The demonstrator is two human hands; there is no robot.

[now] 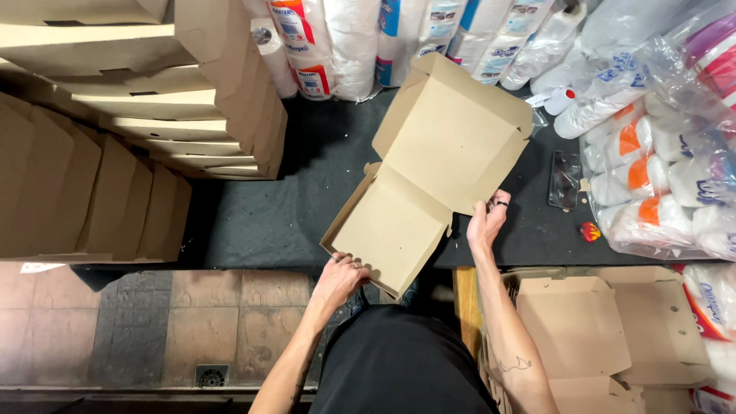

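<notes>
A brown cardboard box (418,192) lies open over the dark mat, its lid raised and tilted away from me. My left hand (341,277) grips the near left edge of its base, fingers curled over the rim. My right hand (486,221) pinches the lower right corner of the lid, with a ring on one finger.
Stacks of folded cardboard boxes (146,115) fill the left. Wrapped paper rolls (360,38) and bagged cups (659,153) line the back and right. A phone (565,179) lies on the black mat (261,215). Flat box blanks (606,330) sit at lower right. Below left is a tiled floor with a drain (211,376).
</notes>
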